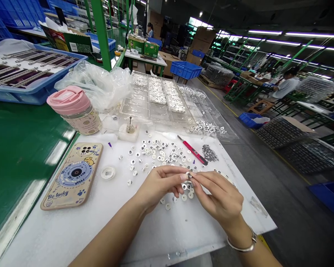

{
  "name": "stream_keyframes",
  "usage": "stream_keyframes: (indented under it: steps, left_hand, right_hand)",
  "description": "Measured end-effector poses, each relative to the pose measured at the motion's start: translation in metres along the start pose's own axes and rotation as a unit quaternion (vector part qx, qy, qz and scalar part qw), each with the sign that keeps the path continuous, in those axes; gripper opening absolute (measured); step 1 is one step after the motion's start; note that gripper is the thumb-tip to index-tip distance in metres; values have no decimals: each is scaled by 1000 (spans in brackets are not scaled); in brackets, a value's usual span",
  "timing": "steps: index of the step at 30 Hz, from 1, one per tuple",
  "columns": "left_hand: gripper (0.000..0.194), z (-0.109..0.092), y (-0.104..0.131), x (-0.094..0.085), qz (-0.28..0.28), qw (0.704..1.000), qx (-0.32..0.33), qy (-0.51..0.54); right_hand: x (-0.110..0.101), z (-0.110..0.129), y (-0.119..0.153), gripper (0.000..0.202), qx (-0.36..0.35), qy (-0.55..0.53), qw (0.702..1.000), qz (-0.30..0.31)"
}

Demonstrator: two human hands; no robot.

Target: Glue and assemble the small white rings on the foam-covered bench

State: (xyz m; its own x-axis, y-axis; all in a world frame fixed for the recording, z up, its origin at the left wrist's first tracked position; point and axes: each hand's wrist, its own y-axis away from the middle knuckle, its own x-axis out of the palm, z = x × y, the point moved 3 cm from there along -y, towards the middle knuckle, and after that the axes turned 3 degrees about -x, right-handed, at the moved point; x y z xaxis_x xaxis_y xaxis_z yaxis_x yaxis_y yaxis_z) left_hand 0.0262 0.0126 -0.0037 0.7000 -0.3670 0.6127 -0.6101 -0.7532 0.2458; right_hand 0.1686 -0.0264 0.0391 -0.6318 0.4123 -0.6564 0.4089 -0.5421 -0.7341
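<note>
Both hands meet over the white work board [105, 230]. My left hand [163, 182] pinches a small white disc with a metal centre [189, 174] between thumb and fingers. From the other side, the fingertips of my right hand [221, 194] close on the same little part and cover some of it. Below and behind the hands lie many loose white discs [158, 150], several with dark metal centres. A red and black pen-shaped tool [193, 150] lies just beyond, beside a pile of tiny metal parts [210, 152].
To the left are a phone in a patterned case [74, 176], a round white lid [108, 172] and a pink-lidded cup [75, 109]. Clear compartment trays [136, 107] with white parts stand at the back, near a plastic bag [97, 83]. A person [288, 85] sits far right.
</note>
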Motion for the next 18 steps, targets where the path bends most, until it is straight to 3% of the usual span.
stream_keyframes:
  steps: [6, 14, 18]
  left_hand:
    - [21, -1, 0, 1, -9, 1000, 6, -2]
    - [20, -2, 0, -1, -35, 999, 15, -28]
    - [21, -3, 1, -1, -48, 997, 30, -54]
  right_hand:
    - [0, 1, -1, 39, 14, 31, 999, 5]
    - [4, 1, -1, 47, -33, 62, 997, 45]
    - [5, -2, -3, 41, 5, 21, 999, 37]
